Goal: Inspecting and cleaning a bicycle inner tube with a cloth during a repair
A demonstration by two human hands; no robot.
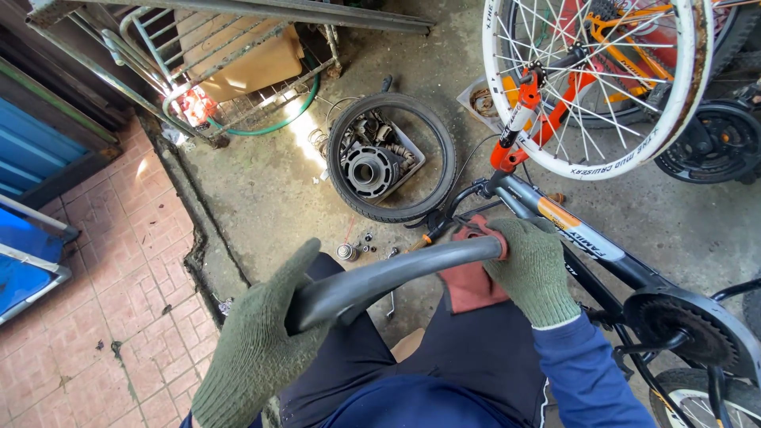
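A grey rubber inner tube (396, 273) stretches across my lap between both hands. My left hand (258, 345), in a green knit glove, grips its lower left end. My right hand (531, 269), also in a green glove, holds the tube's right end together with a reddish cloth (469, 284) pressed against it. An upturned bicycle with a grey and orange frame (555, 226) lies just right of my right hand, its white-rimmed wheel (594, 79) above.
A black tyre (391, 156) lies on the concrete with a tray of metal parts (376, 162) inside it. Small nuts and tools (353, 250) are scattered near my knee. A metal rack (214, 71) and green hose (277, 123) stand at the back left. Another wheel and chainring (682, 317) sit at the right.
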